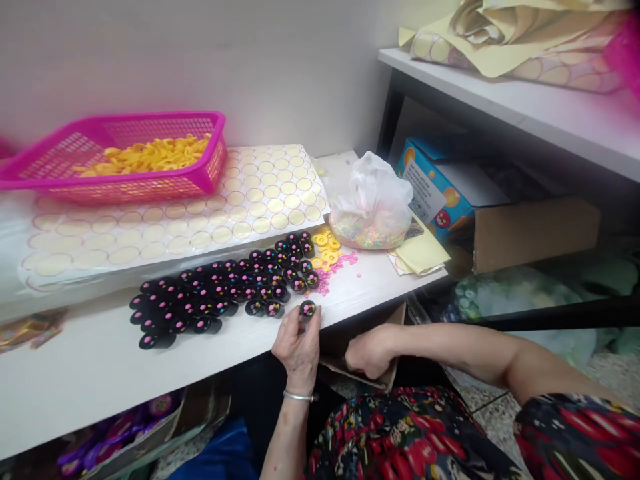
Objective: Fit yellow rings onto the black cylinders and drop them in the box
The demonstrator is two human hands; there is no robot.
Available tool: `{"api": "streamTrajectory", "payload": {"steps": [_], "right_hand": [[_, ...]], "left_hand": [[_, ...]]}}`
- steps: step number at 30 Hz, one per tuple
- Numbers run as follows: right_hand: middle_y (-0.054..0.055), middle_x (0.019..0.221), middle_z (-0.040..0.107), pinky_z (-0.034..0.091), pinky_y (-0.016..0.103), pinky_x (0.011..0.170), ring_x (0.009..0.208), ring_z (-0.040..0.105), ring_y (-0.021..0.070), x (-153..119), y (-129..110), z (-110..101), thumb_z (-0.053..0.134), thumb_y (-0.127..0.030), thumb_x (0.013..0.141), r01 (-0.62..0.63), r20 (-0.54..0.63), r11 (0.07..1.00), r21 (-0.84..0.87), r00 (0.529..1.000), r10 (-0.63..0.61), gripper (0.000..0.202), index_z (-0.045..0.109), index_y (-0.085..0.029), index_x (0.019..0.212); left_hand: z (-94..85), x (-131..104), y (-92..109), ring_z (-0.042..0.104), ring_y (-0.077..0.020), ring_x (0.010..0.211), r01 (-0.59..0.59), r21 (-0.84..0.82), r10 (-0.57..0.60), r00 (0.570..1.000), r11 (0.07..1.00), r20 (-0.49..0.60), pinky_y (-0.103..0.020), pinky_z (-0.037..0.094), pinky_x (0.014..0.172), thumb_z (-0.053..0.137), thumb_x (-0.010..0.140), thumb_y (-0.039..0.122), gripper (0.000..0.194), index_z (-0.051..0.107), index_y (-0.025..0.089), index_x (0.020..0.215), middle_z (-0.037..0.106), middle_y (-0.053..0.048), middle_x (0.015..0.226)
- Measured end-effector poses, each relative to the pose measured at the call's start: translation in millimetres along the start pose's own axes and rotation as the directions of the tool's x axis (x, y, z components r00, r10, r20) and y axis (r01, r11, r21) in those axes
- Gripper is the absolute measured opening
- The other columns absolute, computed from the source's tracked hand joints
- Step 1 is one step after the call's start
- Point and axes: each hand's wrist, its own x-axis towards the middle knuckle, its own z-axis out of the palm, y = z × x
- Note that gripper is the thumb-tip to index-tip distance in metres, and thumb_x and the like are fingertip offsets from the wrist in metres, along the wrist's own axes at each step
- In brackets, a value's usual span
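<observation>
My left hand (299, 343), with a silver bangle at the wrist, pinches a small round black cup (307, 309) at the table's front edge. Pink and coloured bits show in its top. Behind it, many similar black cups (200, 293) stand in packed rows. Small pink beads (327, 273) and yellow rings (327, 247) lie loose to the right of the rows. My right hand (373, 352) is down inside a cardboard box (399, 317) below the table edge. Its fingers are curled, their tips hidden, so what they hold cannot be made out.
A pink basket (216, 160) of yellow rings rests on sticker sheets (280, 173) at the back. A tied plastic bag (373, 207) of coloured beads stands by folded yellow paper (425, 250). A shelf (525, 117) and a blue carton (433, 190) are on the right.
</observation>
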Motion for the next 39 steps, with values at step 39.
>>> {"api": "streamTrajectory", "payload": {"steps": [39], "right_hand": [[-0.002,0.067,0.05,0.032,0.022,0.058,0.064,0.044,0.0109,32,37,-123,0.062,-0.024,0.066,-0.013,-0.75,0.999,-0.044,0.661,-0.025,0.014,0.053,-0.014,0.069]], "left_hand": [[35.9,4,11,0.045,-0.0092,0.055,0.142,-0.173,-0.074,0.934,0.975,0.351,-0.022,0.04,0.056,0.065,0.072,0.037,0.028,0.066,0.018,0.091,0.05,0.003,0.061]]}}
